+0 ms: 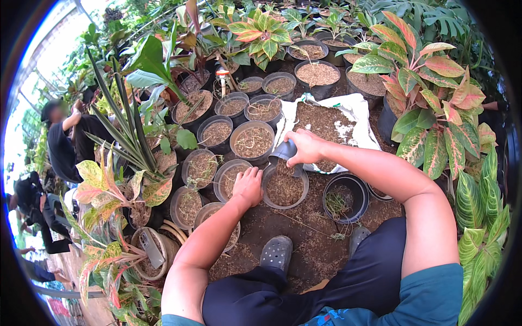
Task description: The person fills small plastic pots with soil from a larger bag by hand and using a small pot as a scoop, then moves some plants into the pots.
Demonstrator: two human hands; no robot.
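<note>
My right hand [308,147] grips a small dark grey plastic pot [284,150], tipped mouth-down. Brown potting mix spills from it into a round plant pot [286,189] that is nearly full of the same mix. My left hand [248,186] lies between that pot and its left neighbour [225,179], at their rims; whether its fingers grip a rim is hidden. Just beyond my right hand, an opened white sack [359,110] holds loose potting mix [320,120] with white patches. To the right stands a black pot [346,218] with a small green clump [336,203] inside.
Several pots of mix, some with thin stems, crowd the left and back, including a wide pot [253,139]. A white pipe with a red-topped valve [222,79] rises among them. A phone [151,248] rests on a pot. Leafy aglaonema [432,81] flanks the right; a person [67,142] sits left.
</note>
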